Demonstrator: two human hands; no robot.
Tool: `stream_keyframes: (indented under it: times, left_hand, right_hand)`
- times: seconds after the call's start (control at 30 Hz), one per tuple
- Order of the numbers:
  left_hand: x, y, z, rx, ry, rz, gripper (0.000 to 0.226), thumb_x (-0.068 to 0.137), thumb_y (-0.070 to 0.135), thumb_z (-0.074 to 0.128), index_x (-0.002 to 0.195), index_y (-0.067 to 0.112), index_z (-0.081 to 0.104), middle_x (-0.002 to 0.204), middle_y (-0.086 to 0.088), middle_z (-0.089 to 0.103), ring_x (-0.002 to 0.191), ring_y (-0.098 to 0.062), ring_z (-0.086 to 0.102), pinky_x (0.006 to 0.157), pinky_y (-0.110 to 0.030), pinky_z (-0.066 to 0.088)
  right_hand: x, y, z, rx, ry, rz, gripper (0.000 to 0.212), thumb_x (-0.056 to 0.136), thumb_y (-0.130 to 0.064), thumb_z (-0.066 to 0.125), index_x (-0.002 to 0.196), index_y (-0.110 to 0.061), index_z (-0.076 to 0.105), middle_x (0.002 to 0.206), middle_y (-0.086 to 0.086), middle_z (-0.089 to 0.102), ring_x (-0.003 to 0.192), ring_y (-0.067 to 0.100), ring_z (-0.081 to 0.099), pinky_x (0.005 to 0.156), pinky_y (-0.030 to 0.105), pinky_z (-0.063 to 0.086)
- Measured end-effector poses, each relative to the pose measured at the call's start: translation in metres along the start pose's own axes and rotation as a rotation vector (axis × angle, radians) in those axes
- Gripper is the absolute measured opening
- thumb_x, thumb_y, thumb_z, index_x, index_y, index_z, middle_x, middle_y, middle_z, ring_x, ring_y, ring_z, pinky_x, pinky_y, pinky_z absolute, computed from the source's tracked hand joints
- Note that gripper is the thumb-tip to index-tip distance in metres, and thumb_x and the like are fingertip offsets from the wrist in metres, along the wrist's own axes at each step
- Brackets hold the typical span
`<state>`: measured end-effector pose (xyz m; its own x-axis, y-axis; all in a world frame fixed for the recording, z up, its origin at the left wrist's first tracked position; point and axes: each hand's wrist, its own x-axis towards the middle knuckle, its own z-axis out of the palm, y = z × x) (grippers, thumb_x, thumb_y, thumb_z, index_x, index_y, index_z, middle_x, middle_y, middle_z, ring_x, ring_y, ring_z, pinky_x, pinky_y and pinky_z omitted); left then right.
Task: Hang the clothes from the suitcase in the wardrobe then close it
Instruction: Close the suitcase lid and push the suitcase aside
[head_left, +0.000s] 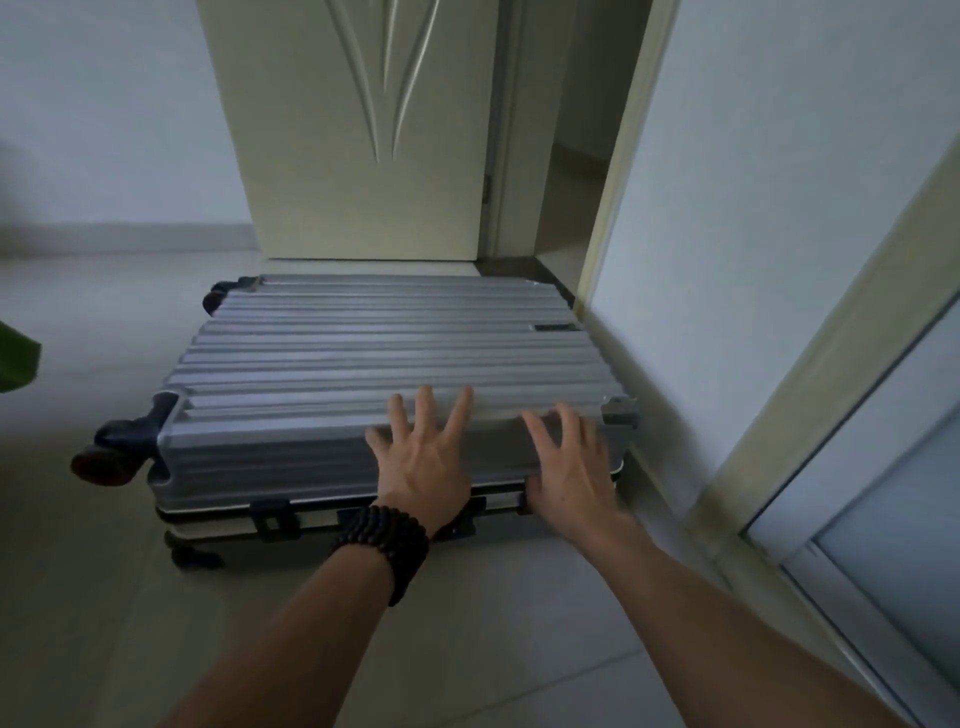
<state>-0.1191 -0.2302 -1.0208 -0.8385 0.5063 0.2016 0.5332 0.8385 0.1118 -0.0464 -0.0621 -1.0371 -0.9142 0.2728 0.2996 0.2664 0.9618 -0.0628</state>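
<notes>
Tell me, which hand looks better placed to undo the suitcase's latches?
Probably the left hand: its wrist lies right over the middle latch, with another latch just beside it. The right hand rests near the suitcase corner by the wall.

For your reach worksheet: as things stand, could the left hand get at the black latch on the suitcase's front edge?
Probably yes. The left hand rests on the suitcase lid just right of the latch, and nothing lies between them; the right hand is farther right.

A home, probably a bedroom or hallway, though the light is dim: pale tiled floor (519, 623), a cream panelled door (358, 130) standing open, plain white walls (753, 182).
</notes>
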Motion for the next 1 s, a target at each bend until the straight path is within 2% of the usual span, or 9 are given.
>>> stream_keyframes:
  times: [0.07,0.17,0.27,0.4,0.6,0.7,0.8,0.87,1.0]
  left_hand:
    - [0.004,0.005,0.002,0.045,-0.061,-0.032,0.091,0.088,0.037,0.051,0.150,0.038,-0.015,0.158,-0.016,-0.007,0.141,-0.053,-0.008,0.108,-0.071,0.013]
    - [0.002,0.007,0.012,0.148,-0.048,-0.010,0.093,0.089,0.034,0.050,0.150,0.036,-0.020,0.158,-0.022,-0.012,0.138,-0.058,-0.020,0.105,-0.078,0.002]
    - [0.009,-0.010,0.017,0.212,-0.017,0.027,0.093,0.085,0.032,0.052,0.151,0.035,-0.014,0.157,-0.025,-0.007,0.140,-0.055,-0.017,0.103,-0.080,0.000]
    - [0.026,-0.048,0.009,0.205,-0.039,0.039,0.093,0.084,0.036,0.058,0.152,0.035,-0.006,0.157,-0.021,-0.003,0.146,-0.045,-0.008,0.109,-0.072,0.006]
    - [0.019,-0.108,0.003,0.232,-0.048,-0.017,0.083,0.093,0.033,0.051,0.151,0.042,-0.007,0.162,-0.010,-0.001,0.147,-0.041,-0.004,0.112,-0.067,0.011]
    - [0.001,-0.106,-0.003,0.103,-0.071,-0.246,0.085,0.092,0.027,0.048,0.150,0.043,-0.011,0.161,-0.012,-0.012,0.146,-0.046,-0.010,0.108,-0.072,0.016]
    - [-0.025,-0.063,0.004,0.062,-0.097,-0.311,0.099,0.087,0.023,0.052,0.145,0.043,-0.025,0.156,-0.024,-0.022,0.142,-0.055,0.004,0.104,-0.071,0.024]
    - [-0.026,-0.039,0.009,0.049,-0.078,-0.259,0.098,0.088,0.023,0.051,0.146,0.040,-0.026,0.150,-0.038,-0.020,0.137,-0.059,0.017,0.106,-0.067,0.027]
    - [-0.016,-0.024,0.017,-0.009,-0.043,-0.199,0.093,0.089,0.023,0.051,0.150,0.036,-0.016,0.144,-0.048,-0.019,0.136,-0.066,0.008,0.115,-0.062,0.019]
  right_hand:
    - [0.006,-0.001,-0.003,-0.059,-0.005,0.035,0.086,0.064,-0.027,0.075,0.143,-0.027,0.039,0.145,0.019,0.034,0.128,0.039,0.028,0.101,0.060,0.037]
    - [0.018,0.004,-0.005,-0.063,-0.148,0.097,0.091,0.078,-0.040,0.062,0.151,-0.034,0.010,0.157,0.014,0.000,0.144,0.039,-0.002,0.112,0.064,0.014]
    - [0.021,0.002,-0.002,-0.062,-0.225,0.103,0.102,0.076,-0.047,0.063,0.151,-0.031,-0.005,0.157,0.015,-0.010,0.144,0.043,-0.011,0.112,0.063,0.018]
    - [0.019,-0.018,-0.001,-0.055,-0.278,0.122,0.104,0.077,-0.054,0.062,0.150,-0.031,-0.009,0.158,0.016,-0.015,0.143,0.045,-0.016,0.110,0.060,0.016]
    - [0.008,-0.058,-0.005,-0.069,-0.220,-0.022,0.100,0.075,-0.056,0.056,0.150,-0.032,-0.006,0.155,0.017,0.001,0.139,0.045,0.006,0.106,0.057,0.019]
    - [0.009,-0.049,-0.018,-0.073,-0.115,-0.130,0.081,0.075,-0.049,0.056,0.146,-0.034,0.019,0.145,0.011,0.024,0.129,0.037,0.026,0.101,0.052,0.027]
    - [0.005,-0.022,-0.027,-0.051,-0.110,0.136,0.071,0.078,-0.049,0.057,0.139,-0.032,0.026,0.143,0.015,0.023,0.127,0.040,0.033,0.101,0.053,0.030]
    - [-0.006,-0.018,-0.027,0.144,-0.212,0.215,0.073,0.084,-0.041,0.058,0.145,-0.031,0.018,0.141,0.019,0.025,0.108,0.037,0.048,0.089,0.040,0.041]
    - [-0.014,-0.030,-0.023,0.400,-0.156,0.264,0.068,0.086,-0.020,0.063,0.143,-0.026,0.027,0.128,0.019,0.034,0.084,0.026,0.046,0.074,0.028,0.038]
